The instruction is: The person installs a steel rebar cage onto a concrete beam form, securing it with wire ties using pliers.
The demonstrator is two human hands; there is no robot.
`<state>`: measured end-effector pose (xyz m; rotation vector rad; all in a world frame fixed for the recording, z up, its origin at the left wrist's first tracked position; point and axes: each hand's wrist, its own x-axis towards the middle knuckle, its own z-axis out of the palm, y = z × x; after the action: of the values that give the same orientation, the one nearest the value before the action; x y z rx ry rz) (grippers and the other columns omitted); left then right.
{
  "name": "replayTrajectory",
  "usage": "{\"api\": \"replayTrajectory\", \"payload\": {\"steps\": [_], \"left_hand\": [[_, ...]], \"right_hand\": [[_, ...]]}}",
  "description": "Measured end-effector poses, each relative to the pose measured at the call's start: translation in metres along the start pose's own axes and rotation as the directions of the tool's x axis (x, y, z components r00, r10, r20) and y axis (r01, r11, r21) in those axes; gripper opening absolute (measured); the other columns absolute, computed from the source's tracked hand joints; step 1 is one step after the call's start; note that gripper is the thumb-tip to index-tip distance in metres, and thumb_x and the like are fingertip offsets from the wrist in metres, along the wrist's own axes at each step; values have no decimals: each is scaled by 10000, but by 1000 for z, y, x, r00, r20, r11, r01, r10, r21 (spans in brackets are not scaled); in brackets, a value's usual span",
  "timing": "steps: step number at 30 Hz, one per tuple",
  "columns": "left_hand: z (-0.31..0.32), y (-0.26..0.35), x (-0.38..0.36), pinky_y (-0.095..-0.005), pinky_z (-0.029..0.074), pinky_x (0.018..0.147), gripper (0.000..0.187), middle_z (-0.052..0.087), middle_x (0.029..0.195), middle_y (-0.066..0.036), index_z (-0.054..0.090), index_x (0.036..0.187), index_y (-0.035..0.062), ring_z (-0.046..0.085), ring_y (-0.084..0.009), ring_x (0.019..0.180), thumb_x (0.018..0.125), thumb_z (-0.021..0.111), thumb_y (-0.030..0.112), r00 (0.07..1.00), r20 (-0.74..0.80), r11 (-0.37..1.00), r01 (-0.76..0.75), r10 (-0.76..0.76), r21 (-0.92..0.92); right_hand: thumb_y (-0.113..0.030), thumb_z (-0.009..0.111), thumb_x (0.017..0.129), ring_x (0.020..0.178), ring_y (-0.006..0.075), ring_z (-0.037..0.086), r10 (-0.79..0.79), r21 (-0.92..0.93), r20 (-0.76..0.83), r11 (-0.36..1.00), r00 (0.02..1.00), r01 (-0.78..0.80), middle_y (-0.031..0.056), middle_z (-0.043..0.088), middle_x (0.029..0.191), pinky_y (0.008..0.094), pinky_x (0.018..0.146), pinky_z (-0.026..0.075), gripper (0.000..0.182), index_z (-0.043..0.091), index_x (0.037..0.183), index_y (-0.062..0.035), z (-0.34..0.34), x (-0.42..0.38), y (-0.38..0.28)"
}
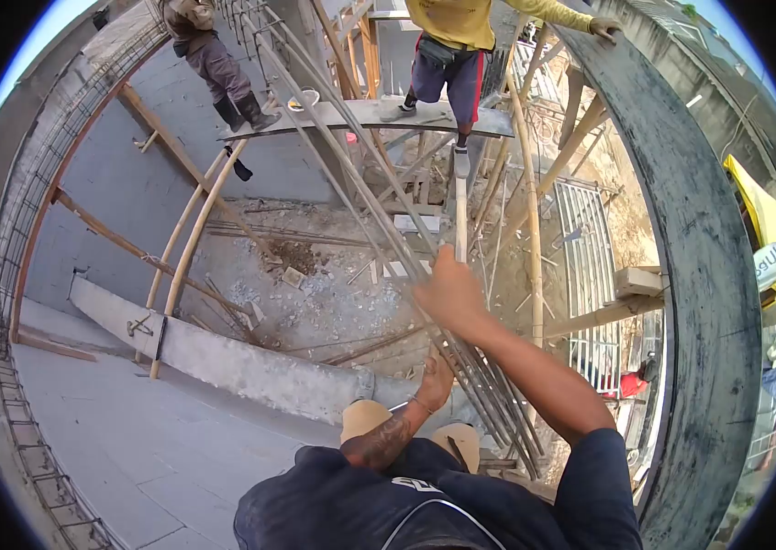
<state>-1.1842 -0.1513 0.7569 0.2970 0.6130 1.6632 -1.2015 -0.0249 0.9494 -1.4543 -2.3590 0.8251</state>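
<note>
A bundle of long steel bars point(381, 216) slants from the upper left down to the lower right, passing in front of my chest. My right hand point(452, 295) is closed around the bars. Lower down, my left hand point(436, 380) is curled against the same bundle, its fingers partly hidden by the bars. The bars' upper ends reach between two other people, and their lower ends spread out beside my right arm.
Two people stand on a narrow plank point(360, 115) ahead; one rests a hand on a dark board point(681, 202) curving down the right. Bamboo poles point(188, 247) and a concrete beam point(223, 362) lie left. Rubble point(301, 293) covers the ground far below. A rebar cage point(26, 403) edges the left wall.
</note>
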Motion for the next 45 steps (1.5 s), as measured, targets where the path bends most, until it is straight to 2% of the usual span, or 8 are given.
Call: {"api": "replayTrajectory", "payload": {"steps": [11,15,22,27,30,36,39,45], "left_hand": [[147,122,-45,-411,375,970,929,350,1256,-89,85,1379,102,389,-216,1193,765,688,451,954,288,995,-94,80,33],[211,147,-58,-343,440,802,731,489,1014,-49,250,1226,71,523,-148,914,739,724,340,973,221,998,-56,62,-32],[205,135,-53,-298,461,604,262,468,844,-3,467,972,61,510,-118,707,821,622,209,983,-181,997,51,-41,53],[174,133,-61,-280,415,529,217,427,782,19,467,895,109,461,-82,613,846,611,262,996,-77,997,41,-46,-58],[169,135,-65,-272,376,507,162,407,746,31,454,866,136,414,-76,568,854,578,239,998,-27,983,49,-55,-175],[163,146,-65,-248,348,481,181,373,659,41,431,766,133,384,-68,533,845,569,219,997,-16,987,76,-79,-139],[163,135,-67,-241,346,458,234,370,635,37,416,704,130,390,-71,513,835,585,224,998,-38,969,34,-45,-246],[188,143,-63,-259,353,432,207,352,614,29,442,717,117,378,-85,499,858,573,194,995,-53,989,74,-82,-132]], "right_hand": [[-306,683,685,879,406,622,-137,-240,-109,965,985,107,292,617,899,431,780,510,586,447,1008,122,-101,-23,-141],[-333,692,668,863,395,627,-197,-288,-132,945,971,153,280,621,887,427,773,509,602,465,992,122,-140,-48,-165],[-355,711,650,895,411,616,-175,-428,47,886,983,178,300,605,936,415,789,499,725,420,1093,140,-136,-64,-139],[-437,731,640,1035,432,554,-58,-283,154,954,986,100,330,545,1079,433,869,460,859,385,1188,127,-124,-98,-110],[-546,714,655,1144,442,460,-224,-507,12,839,975,199,332,449,1211,462,949,388,938,367,1232,106,-138,-135,-88],[-639,610,737,1123,331,470,6,-32,128,999,992,-2,242,452,1231,431,923,392,913,367,1282,53,-119,-157,11],[-502,551,853,972,227,564,124,523,699,584,705,-621,137,590,1062,346,824,441,598,525,1180,-1,-103,-166,12],[-258,555,831,868,213,607,106,510,432,790,896,-339,128,613,933,344,750,503,366,563,1035,45,-136,-182,-26]]}}
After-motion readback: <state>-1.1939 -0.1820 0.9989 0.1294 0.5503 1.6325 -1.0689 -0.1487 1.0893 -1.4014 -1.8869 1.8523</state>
